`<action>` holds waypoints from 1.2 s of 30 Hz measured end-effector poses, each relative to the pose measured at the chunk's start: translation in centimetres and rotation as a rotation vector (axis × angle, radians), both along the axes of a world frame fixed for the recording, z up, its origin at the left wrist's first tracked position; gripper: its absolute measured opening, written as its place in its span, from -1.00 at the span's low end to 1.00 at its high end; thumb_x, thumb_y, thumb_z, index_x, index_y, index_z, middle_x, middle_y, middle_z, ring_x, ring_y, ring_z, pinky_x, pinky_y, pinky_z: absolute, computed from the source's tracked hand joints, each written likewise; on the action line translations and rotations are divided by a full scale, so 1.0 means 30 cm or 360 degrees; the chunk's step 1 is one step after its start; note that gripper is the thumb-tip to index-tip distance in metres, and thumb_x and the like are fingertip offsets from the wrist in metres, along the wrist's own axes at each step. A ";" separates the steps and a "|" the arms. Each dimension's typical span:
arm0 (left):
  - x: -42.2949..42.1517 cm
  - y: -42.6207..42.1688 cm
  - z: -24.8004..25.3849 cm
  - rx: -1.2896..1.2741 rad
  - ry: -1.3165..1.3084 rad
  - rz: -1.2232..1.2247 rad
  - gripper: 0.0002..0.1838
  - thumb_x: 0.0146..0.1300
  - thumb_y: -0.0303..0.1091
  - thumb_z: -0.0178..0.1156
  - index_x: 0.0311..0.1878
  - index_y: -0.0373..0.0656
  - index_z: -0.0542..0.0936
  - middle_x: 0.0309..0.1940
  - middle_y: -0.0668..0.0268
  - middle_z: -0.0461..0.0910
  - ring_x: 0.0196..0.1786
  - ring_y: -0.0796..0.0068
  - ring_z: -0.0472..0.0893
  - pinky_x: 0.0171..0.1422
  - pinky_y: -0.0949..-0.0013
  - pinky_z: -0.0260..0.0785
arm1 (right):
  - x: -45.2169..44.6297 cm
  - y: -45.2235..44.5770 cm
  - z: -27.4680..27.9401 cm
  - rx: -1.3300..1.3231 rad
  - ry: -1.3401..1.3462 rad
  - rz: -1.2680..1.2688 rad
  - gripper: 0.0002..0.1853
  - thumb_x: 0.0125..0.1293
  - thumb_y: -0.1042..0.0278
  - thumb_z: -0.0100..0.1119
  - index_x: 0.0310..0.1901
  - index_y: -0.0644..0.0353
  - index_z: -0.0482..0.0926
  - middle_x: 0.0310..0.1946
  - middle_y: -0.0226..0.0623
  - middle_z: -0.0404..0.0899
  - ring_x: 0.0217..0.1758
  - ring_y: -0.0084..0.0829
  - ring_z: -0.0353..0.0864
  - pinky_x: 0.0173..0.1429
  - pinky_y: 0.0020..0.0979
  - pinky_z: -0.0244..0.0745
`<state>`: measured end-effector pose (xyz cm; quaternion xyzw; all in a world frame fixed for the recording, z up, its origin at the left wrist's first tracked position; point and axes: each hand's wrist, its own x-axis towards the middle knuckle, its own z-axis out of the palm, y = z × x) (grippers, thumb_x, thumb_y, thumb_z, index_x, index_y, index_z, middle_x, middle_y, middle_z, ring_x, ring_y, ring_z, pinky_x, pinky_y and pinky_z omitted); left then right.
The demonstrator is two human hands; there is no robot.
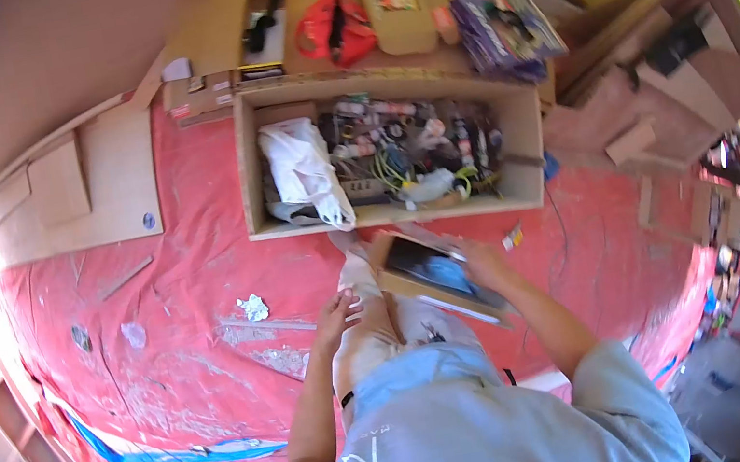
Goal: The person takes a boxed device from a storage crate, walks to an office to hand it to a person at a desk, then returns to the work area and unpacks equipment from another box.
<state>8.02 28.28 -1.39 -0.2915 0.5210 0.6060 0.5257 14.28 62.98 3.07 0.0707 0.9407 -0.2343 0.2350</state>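
Note:
My right hand [485,263] grips the right side of a shallow cardboard box [395,278], held tilted in front of my legs. Inside it shows a dark, shiny surface with a bluish patch; what that is, I cannot make out. My left hand [338,318] hangs beside my left thigh, its fingers loosely bent and apart, holding nothing. Just beyond the held box stands a long wooden crate [398,219] full of cables, bottles and small parts. A white plastic bag [301,169] drapes over its left front edge.
Behind the crate lie a red bag [338,26], an open cardboard box [400,11] and a purple printed box [495,39]. Wooden boards [112,181] lean at left. Red sheeting [197,309] covers the floor, with a crumpled scrap [253,307] on it. Cardboard pieces pile at right.

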 end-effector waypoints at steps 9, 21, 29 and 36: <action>0.176 0.109 0.061 0.0346 -0.0055 -0.0549 -0.70 0.33 -0.31 0.03 0.08 -0.17 0.48 -0.04 0.24 0.57 0.02 0.32 0.57 0.07 0.26 0.44 | 0.271 -0.211 0.078 -0.0117 -0.0196 -0.0398 -0.27 0.02 0.52 0.15 0.32 -0.01 0.23 -0.18 0.00 0.55 -0.13 0.00 0.58 -0.06 -0.05 0.50; 0.050 0.188 -0.046 0.0047 0.0103 -0.1137 -0.59 0.35 -0.15 0.10 0.15 -0.18 0.47 -0.15 0.31 0.60 -0.14 0.50 0.60 -0.07 0.45 0.43 | 0.619 -0.146 0.042 0.0171 -0.0509 -0.1107 -0.38 0.13 0.41 0.17 0.28 -0.03 0.29 -0.15 0.03 0.54 -0.14 0.06 0.58 -0.06 -0.04 0.48; -0.162 0.192 -0.014 0.0027 0.0061 -0.1313 -0.62 0.34 -0.18 0.09 0.12 -0.19 0.49 -0.19 0.32 0.61 -0.17 0.51 0.62 -0.11 0.44 0.45 | 0.397 -0.207 0.025 0.0001 -0.0371 -0.1181 -0.33 0.01 0.55 0.13 0.25 -0.01 0.32 -0.15 -0.01 0.53 -0.07 -0.01 0.56 0.01 -0.06 0.47; -0.288 0.200 -0.065 -0.0060 0.0210 -0.1443 -0.65 0.30 -0.18 0.09 0.00 -0.23 0.54 -0.22 0.26 0.64 -0.20 0.48 0.63 -0.14 0.41 0.46 | 0.030 -0.219 0.005 -0.0185 -0.0076 -0.1202 -0.32 0.01 0.58 0.11 0.27 0.05 0.30 -0.10 0.00 0.53 -0.02 0.00 0.54 0.04 -0.10 0.48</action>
